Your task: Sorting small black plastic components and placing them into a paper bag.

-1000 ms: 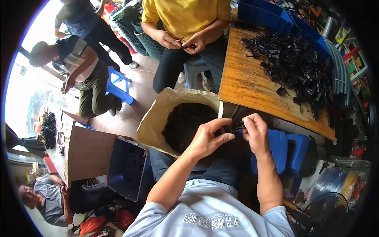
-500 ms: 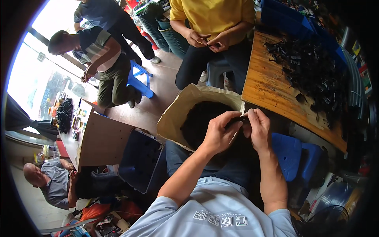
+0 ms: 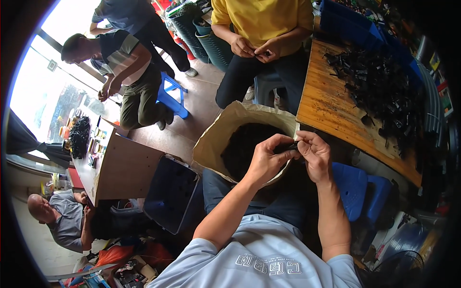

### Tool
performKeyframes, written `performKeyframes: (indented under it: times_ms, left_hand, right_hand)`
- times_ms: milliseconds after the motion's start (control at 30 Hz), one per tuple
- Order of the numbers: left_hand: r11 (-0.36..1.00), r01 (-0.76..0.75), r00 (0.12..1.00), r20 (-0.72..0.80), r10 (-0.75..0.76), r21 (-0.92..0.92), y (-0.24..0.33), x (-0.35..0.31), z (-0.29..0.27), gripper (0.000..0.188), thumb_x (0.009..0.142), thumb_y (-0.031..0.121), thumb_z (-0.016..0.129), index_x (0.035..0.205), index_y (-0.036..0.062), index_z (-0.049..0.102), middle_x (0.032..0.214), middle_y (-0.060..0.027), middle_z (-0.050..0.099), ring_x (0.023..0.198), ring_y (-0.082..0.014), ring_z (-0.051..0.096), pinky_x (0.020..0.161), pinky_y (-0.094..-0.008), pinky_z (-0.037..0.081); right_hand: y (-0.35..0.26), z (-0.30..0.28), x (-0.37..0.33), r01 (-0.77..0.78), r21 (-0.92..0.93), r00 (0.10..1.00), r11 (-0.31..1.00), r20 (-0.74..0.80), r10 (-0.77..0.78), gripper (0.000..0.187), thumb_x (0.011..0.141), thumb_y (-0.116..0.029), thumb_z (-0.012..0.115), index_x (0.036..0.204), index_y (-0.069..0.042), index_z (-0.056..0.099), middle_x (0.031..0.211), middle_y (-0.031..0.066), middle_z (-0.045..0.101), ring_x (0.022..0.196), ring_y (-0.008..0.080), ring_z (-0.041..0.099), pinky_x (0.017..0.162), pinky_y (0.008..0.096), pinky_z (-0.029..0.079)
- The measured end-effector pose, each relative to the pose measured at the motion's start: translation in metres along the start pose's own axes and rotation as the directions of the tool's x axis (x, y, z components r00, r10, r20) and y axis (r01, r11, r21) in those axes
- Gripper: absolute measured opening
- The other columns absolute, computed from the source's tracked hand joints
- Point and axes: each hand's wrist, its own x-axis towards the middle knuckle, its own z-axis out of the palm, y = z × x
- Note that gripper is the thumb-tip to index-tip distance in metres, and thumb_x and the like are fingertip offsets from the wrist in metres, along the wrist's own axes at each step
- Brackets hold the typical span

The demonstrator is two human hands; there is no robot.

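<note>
Between my hands is a small black plastic part [image 3: 291, 146], mostly covered by fingers. My left hand [image 3: 270, 157] is closed round it, thumb along its near side. Thumb and forefinger of my right hand [image 3: 314, 152] pinch at its right end. Both hands are over the right part of a wide pale sack [image 3: 211, 137] with its rim folded open. Inside the sack lies a dark heap of black pieces [image 3: 247, 144], too dim to tell apart. A large pile of similar black plastic parts [image 3: 379, 91] covers much of the wooden table [image 3: 319, 91] to my right.
Across from me a person in a yellow top [image 3: 261, 26] holds something small. Blue stools [image 3: 349, 189] stand right of my legs, and a dark blue bin [image 3: 170, 194] stands at the left. Farther left, people work around another table [image 3: 127, 168]. Blue crates [image 3: 348, 24] edge the wooden table.
My right thumb and fingers have shifted their grip at the black part's end, and the hand has opened out slightly. The whole view has moved a little.
</note>
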Motion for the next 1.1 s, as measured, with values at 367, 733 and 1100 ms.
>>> performKeyframes:
  times_ms: [367, 733, 1100]
  left_hand:
    - [0.98, -0.134, 0.99, 0.054, 0.128, 0.148, 0.0, -0.015, -0.003, 0.024, 0.091, 0.009, 0.061, 0.113, -0.0006, 0.06, 0.086, -0.0031, 0.066, 0.075, -0.009, 0.058, 0.07, -0.0243, 0.048]
    - [0.996, -0.038, 0.999, 0.003, 0.038, -0.082, 0.005, -0.007, 0.004, 0.021, 0.083, -0.002, 0.065, 0.104, -0.0025, 0.061, 0.092, -0.0103, 0.068, 0.088, -0.0193, 0.067, 0.075, -0.0285, 0.052]
    - [0.943, -0.175, 0.981, -0.027, 0.191, 0.284, -0.008, -0.009, 0.008, 0.028, 0.08, -0.001, 0.07, 0.106, -0.0018, 0.06, 0.098, -0.0105, 0.067, 0.093, -0.0145, 0.064, 0.083, -0.0267, 0.049]
  right_hand:
    - [0.003, -0.009, 0.004, -0.046, -0.054, 0.999, 0.997, 0.01, 0.047, 0.016, 0.093, -0.018, 0.062, 0.093, -0.003, 0.068, 0.079, -0.0013, 0.061, 0.068, 0.0065, 0.055, 0.063, 0.0203, 0.044]
    - [-0.004, -0.011, 0.002, 0.031, -0.084, 0.997, 0.996, 0.076, -0.025, 0.015, 0.091, -0.008, 0.061, 0.102, 0.002, 0.066, 0.096, 0.0017, 0.061, 0.078, 0.0087, 0.059, 0.071, 0.0214, 0.048]
    - [0.0, -0.014, -0.003, -0.038, -0.155, 0.991, 0.987, 0.124, 0.058, 0.024, 0.087, 0.0, 0.054, 0.11, 0.002, 0.059, 0.092, 0.0036, 0.061, 0.081, 0.0068, 0.056, 0.073, 0.0199, 0.046]
